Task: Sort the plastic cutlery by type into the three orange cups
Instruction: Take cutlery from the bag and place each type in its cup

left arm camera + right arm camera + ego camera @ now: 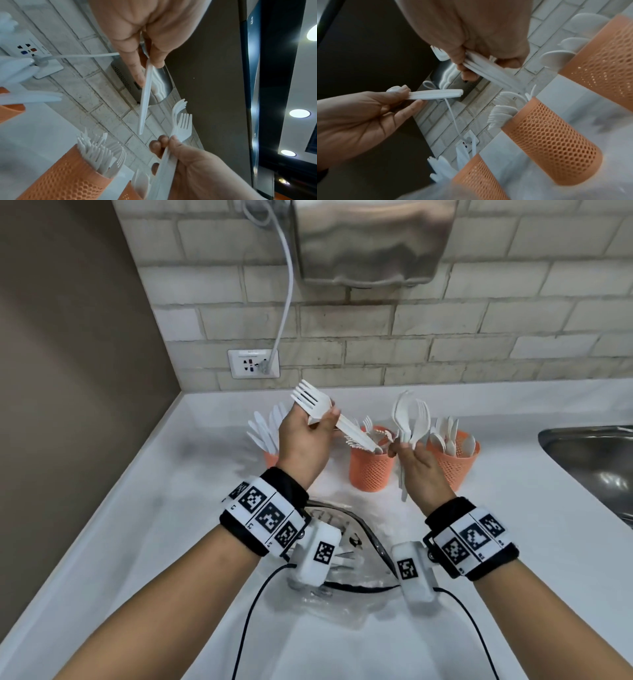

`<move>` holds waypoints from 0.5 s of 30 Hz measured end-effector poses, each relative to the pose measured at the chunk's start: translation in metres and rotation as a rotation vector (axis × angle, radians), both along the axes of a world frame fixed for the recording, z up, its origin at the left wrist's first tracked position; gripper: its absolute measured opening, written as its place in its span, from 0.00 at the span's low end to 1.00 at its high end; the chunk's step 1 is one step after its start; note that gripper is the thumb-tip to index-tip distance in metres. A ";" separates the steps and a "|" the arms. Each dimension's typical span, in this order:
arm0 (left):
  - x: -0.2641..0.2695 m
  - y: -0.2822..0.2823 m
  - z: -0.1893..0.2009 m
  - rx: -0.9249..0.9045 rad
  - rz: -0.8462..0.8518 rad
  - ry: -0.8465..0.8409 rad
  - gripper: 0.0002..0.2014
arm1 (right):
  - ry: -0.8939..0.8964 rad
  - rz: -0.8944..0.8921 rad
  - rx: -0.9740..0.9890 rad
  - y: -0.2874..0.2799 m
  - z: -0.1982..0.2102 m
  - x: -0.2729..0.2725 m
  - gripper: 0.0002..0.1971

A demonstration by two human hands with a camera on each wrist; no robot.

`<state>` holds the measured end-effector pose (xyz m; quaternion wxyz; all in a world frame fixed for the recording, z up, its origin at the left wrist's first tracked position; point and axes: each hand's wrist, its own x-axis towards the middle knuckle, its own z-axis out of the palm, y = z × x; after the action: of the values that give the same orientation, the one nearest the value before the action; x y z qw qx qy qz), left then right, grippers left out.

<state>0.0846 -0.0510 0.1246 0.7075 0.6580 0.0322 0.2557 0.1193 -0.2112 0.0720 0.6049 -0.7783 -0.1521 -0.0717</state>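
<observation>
Both hands loaded above the cups.
Left hand (301,440) grips white plastic forks (313,404); right hand (419,463) clutches mixed white cutlery (411,419) over the orange mesh cups (371,470), well inside the white surface's (137,542) edge.

A kitchen or pantry corner, likely in a shared or commercial building. A white countertop (144,508) meets a pale brick-tile backsplash (445,320) across the top of the frame. A stainless sink (589,453) sits at the right edge, a steel wall-mounted appliance (370,241) hangs at upper centre, its cord plugged into a wall socket (253,363). Recessed ceiling lights (299,113) show in the left wrist view.
</observation>
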 end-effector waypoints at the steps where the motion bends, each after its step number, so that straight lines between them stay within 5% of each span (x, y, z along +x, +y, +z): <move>1: 0.005 -0.003 0.002 -0.015 0.008 -0.008 0.10 | -0.004 -0.017 0.004 -0.001 0.003 0.005 0.15; 10: 0.060 -0.019 -0.012 0.127 0.059 0.088 0.06 | 0.014 -0.236 0.052 -0.002 0.025 0.051 0.12; 15: 0.075 -0.020 -0.027 0.405 0.000 0.230 0.11 | 0.006 -0.286 0.095 -0.003 0.022 0.078 0.16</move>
<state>0.1598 -0.0715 0.0980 0.5526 0.8115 0.0607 0.1802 0.1976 -0.2142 0.0940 0.6250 -0.7629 -0.0344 -0.1619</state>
